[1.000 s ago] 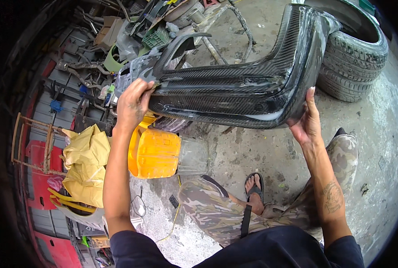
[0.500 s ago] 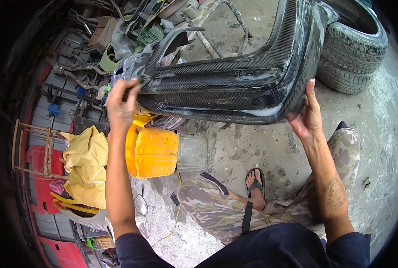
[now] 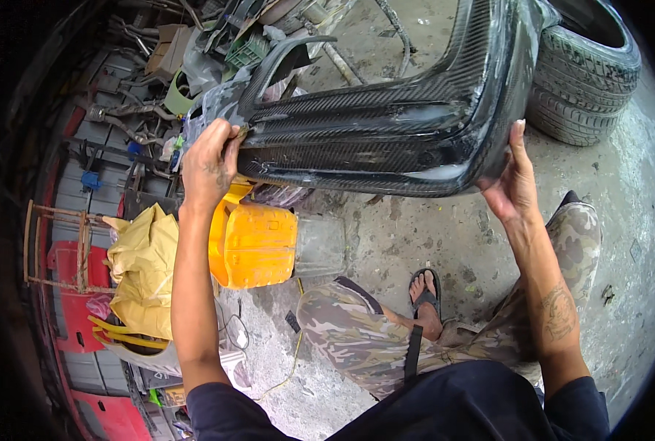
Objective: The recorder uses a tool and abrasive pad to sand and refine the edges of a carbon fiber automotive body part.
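Note:
A large black carbon-fibre car body panel (image 3: 357,140), glossy and smeared with whitish wet residue, is held up in front of me. Its long ribbed part runs left to right, and a wide arm rises from its right end. My left hand (image 3: 211,165) is at the panel's left end, fingers pinched around a small olive-brown thing against the surface; its kind does not show. At the lower right corner, my right hand (image 3: 513,180) grips the edge, thumb up on the outer side and the other fingers partly hidden behind the panel.
Stacked tyres (image 3: 584,81) stand at the far right. Below the panel are a yellow plastic stool (image 3: 257,246) and a translucent bin (image 3: 321,246). A yellow cloth (image 3: 145,272), a green crate (image 3: 246,50) and piled metal parts line the left. A thin cable (image 3: 298,349) crosses the floor.
My left hand has moved a little right and up along the panel's left end, its fingers now closer together. My right hand keeps its hold on the corner.

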Demonstrator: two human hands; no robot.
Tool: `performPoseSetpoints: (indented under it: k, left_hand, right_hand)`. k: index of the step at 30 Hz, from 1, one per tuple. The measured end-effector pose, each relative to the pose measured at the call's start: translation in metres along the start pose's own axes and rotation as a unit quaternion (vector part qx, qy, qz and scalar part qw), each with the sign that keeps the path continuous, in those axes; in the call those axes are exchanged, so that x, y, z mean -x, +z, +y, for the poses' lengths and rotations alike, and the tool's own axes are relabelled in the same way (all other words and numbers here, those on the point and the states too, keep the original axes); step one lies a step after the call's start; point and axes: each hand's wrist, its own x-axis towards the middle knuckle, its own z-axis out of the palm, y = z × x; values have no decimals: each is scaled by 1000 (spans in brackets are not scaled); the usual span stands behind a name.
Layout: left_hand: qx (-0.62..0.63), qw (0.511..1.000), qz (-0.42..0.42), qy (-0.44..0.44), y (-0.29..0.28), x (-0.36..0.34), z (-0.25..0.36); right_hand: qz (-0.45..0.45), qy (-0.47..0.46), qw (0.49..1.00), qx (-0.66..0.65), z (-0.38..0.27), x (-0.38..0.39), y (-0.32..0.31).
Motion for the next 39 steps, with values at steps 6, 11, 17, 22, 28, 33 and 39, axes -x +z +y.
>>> performPoseSetpoints:
  k: [6, 11, 17, 22, 28, 33, 39]
  left_hand:
    - [31, 999, -3, -8, 3, 0, 1]
    - [19, 999, -25, -8, -6, 4, -2]
    - [42, 998, -24, -26, -5, 9, -8]
    - [30, 999, 25, 17, 5, -3, 0]
    - [61, 995, 5, -74, -18, 21, -20]
    - [56, 998, -11, -16, -3, -4, -6]
    - [60, 998, -24, -6, 5, -2, -10]
  right_hand:
    - [-22, 5, 1000, -19, 1, 1, 0]
    - [-4, -4, 1000, 6, 2, 7, 10]
    - [-21, -9, 1000, -14, 1, 2, 5]
    - [-22, -2, 1000, -11, -3, 4, 11]
    - [-31, 2, 999, -19, -3, 3, 10]
    - [-11, -1, 1000, -12, -3, 6, 11]
    - [12, -10, 1000, 15, 0, 5, 8]
